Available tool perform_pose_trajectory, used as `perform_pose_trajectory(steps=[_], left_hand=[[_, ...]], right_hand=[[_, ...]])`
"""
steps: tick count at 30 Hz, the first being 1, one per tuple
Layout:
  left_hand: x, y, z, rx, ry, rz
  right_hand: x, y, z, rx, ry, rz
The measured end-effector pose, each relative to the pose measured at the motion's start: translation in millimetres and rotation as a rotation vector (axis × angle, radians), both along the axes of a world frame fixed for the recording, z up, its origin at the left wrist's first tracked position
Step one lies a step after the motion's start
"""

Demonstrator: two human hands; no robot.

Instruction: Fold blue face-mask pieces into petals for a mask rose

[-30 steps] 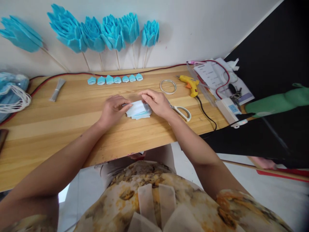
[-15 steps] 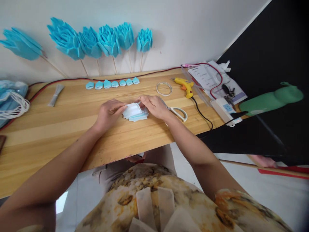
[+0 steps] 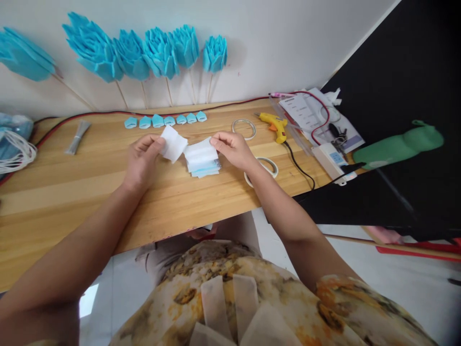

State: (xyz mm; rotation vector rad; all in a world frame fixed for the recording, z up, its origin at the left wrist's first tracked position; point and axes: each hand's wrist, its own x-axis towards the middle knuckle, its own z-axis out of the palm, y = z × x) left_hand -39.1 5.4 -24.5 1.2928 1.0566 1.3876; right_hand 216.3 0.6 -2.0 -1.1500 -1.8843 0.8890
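My left hand [image 3: 142, 158] pinches a small white square piece [image 3: 173, 143] and holds it tilted just above the wooden table [image 3: 90, 182]. My right hand [image 3: 233, 149] pinches the far right corner of a small stack of white and blue pieces [image 3: 200, 159] that lies on the table between both hands. A row of small folded blue petals [image 3: 166, 120] lies behind the stack. Scissors [image 3: 264, 166] lie partly hidden under my right wrist.
Several blue paper flowers on sticks [image 3: 158, 45] lean against the wall. A tape ring [image 3: 244, 129], a yellow glue gun [image 3: 275, 125], papers and a power strip [image 3: 333, 156] lie at the right. A wire bundle [image 3: 77, 137] and white cords [image 3: 16, 151] lie left.
My left hand has lifted one white piece off the stack and moved it left and up. My right hand shifted to the stack's far right corner.
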Motion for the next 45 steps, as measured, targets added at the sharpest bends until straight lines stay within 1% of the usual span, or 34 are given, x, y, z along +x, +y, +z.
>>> perform_pose_trajectory(steps=[1, 3, 5, 7, 9, 12, 14, 16, 19, 21, 23, 26, 31, 36, 40, 45], left_hand=[[-1.7, 1.7, 0.7, -0.027, -0.065, 0.005], [-4.7, 4.4, 2.7, -0.078, -0.136, -0.033], [-6.4, 5.6, 4.8, -0.086, -0.156, -0.087], [-6.0, 4.9, 6.3, -0.079, -0.187, -0.115], [-3.6, 2.3, 7.4, -0.099, -0.219, -0.147], [2.6, -4.3, 9.2, -0.144, -0.198, -0.237], [7.2, -9.0, 10.8, -0.144, -0.145, -0.307], [10.7, -12.8, 12.6, -0.130, -0.093, -0.362], [13.1, -15.7, 14.9, -0.117, -0.050, -0.410], [13.1, -16.0, 15.6, -0.116, -0.051, -0.417], [12.5, -15.4, 15.5, -0.115, -0.055, -0.414], [11.9, -13.6, 14.3, -0.105, -0.051, -0.406], [11.8, -9.6, 9.7, -0.069, -0.066, -0.359], [11.5, -7.6, 6.0, -0.081, -0.045, -0.275], [11.6, -9.3, 7.2, -0.112, -0.045, -0.285], [12.7, -11.0, 8.0, -0.108, 0.011, -0.297]], right_hand=[[0.8, 0.7, -1.0, -0.011, 0.012, 0.013], [1.4, 1.1, -3.0, -0.014, -0.037, -0.003], [0.8, 0.2, -4.1, 0.010, -0.169, -0.054], [-0.4, -1.6, -3.8, 0.052, -0.310, -0.107], [-1.6, -3.2, -2.6, 0.090, -0.380, -0.153], [-1.5, -4.5, -0.9, 0.147, -0.342, -0.233], [-0.6, -4.7, 0.2, 0.230, -0.290, -0.254], [-0.2, -4.9, 2.2, 0.344, -0.269, -0.216], [-2.5, -5.9, 8.4, 0.512, -0.325, -0.056], [-5.7, -6.6, 13.8, 0.585, -0.379, 0.078], [-9.1, -6.2, 18.7, 0.616, -0.416, 0.182], [-12.6, -2.1, 22.4, 0.610, -0.442, 0.244], [-15.9, 9.4, 18.2, 0.583, -0.437, 0.226], [-19.6, 11.3, 5.3, 0.616, -0.303, 0.222], [-19.0, 7.5, -1.2, 0.589, -0.267, 0.187], [-16.7, 5.2, -2.1, 0.542, -0.239, 0.166]])
